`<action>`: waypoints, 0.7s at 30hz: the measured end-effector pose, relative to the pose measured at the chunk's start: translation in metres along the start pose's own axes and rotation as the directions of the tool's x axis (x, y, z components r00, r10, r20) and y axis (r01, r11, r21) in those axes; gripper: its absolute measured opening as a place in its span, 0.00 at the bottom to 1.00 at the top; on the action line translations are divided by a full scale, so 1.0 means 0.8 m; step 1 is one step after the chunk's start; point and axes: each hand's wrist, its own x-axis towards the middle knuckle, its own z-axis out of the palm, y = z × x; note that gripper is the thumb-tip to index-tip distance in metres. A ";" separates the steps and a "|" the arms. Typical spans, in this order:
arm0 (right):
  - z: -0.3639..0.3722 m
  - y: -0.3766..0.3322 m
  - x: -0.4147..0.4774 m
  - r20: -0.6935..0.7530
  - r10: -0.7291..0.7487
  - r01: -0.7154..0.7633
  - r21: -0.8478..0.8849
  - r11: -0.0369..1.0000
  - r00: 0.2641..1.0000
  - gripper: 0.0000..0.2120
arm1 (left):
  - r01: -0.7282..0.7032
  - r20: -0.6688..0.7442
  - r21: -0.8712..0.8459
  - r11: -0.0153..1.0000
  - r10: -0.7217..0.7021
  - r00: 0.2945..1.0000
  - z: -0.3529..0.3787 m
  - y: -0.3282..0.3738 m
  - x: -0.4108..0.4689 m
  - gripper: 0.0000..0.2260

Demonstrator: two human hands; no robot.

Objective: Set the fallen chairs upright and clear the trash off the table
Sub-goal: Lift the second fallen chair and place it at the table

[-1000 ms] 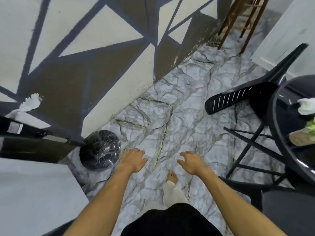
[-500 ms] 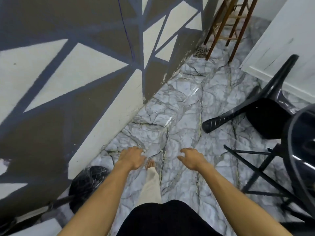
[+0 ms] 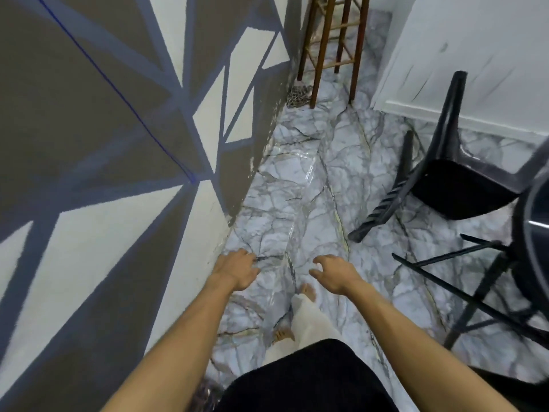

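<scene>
both hands empty above the marble floor, fallen chair at right

the left hand (image 3: 236, 273) and the right hand (image 3: 334, 273) reach forward side by side in the lower middle of the frame, well apart from each other. both are held palm down with the fingers loosely spread and slightly curled, grasping nothing and touching nothing. below them a bare foot (image 3: 307, 291) and a pale trouser leg (image 3: 312, 319) stand on the marble floor (image 3: 297, 185).

the fallen black chair (image 3: 445, 179) lies tipped over at the right of the frame, its slatted back (image 3: 378, 214) resting on the floor and one leg (image 3: 448, 114) pointing up toward the white wall (image 3: 475, 49). it is well apart from both hands. at the right edge, the dark rim of the round table (image 3: 531, 221) cuts into view, with its thin black legs (image 3: 463, 292) crossing beneath; what lies on the tabletop cannot be seen.

the left half of the frame is filled by a wall painted with geometric shapes (image 3: 118, 144). at the upper middle a brown wooden stool frame (image 3: 329, 49) stands upright, with a heap of chain (image 3: 298, 96) just beside its foot.
</scene>
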 end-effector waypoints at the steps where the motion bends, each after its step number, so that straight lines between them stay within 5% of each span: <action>1: -0.009 -0.001 0.011 -0.004 0.015 -0.015 0.017 1.000 1.000 0.22 | -0.011 0.009 0.010 1.000 0.010 1.000 -0.013 -0.003 0.015 0.22; 21: -0.271 0.048 0.234 -0.137 0.171 -0.140 0.214 0.967 0.976 0.24 | -0.223 0.067 0.198 0.954 0.214 0.975 -0.327 0.029 0.321 0.22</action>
